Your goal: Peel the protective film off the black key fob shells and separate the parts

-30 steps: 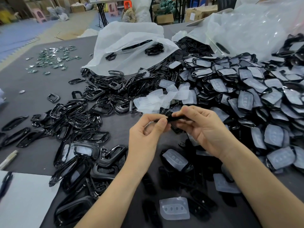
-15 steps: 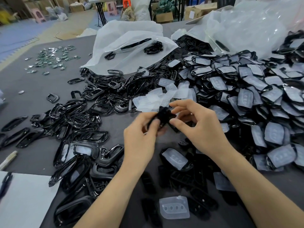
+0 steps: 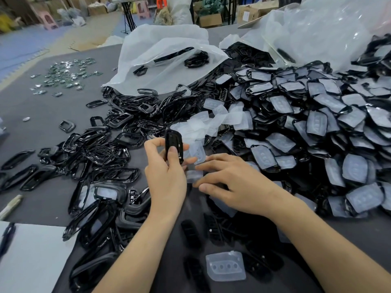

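L hand [image 3: 167, 176] grips one black shell [image 3: 174, 142] upright, thumb on the near face, fingers curled behind, just above the counter [image 3: 42, 115] at centre. R hand [image 3: 237, 185] is beside it w/ fingers mostly straight. A clear film piece [image 3: 194, 175] sits at its fingertips between both hands; can't tell if it's pinched, too blurry. Peeled films [image 3: 203, 123] lie heaped just beyond. Film-covered shells [image 3: 317, 127] are piled to the right, bare black frames [image 3: 95, 149] to the left. A white plastic bag [image 3: 165, 60] lies at the back.
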`<state>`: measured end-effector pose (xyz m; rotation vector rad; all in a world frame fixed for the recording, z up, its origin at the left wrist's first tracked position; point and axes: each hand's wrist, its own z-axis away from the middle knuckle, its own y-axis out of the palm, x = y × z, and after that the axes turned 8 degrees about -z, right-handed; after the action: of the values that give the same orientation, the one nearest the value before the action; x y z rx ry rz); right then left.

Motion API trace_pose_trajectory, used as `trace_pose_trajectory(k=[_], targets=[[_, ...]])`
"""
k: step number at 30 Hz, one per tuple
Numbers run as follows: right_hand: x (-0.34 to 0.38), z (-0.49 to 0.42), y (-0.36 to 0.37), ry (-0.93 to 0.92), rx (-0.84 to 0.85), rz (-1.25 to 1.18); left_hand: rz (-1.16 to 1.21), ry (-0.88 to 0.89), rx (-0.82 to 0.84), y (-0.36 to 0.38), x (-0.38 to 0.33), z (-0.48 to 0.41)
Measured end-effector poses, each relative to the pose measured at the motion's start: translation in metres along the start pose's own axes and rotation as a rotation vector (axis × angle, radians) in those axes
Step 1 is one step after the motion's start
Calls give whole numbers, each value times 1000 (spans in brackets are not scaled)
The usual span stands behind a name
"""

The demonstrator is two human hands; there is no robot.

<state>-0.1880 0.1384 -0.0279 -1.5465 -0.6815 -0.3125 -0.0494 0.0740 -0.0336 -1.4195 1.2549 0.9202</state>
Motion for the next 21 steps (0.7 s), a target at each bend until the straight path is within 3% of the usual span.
trace_pose_trajectory(k=[5,11,14,21], targets=[[1,0,-1,-34,-89,-70,56,-52,13,0,-3,2],[-1,2,-12,85,-532,-518,146,-56,158,3,-8,5],[-6,2,-17,159,-568,-779,184,-103,233,6,-7,8],[-9,2,-19,231,-557,-927,173,-115,285,9,-7,10]])
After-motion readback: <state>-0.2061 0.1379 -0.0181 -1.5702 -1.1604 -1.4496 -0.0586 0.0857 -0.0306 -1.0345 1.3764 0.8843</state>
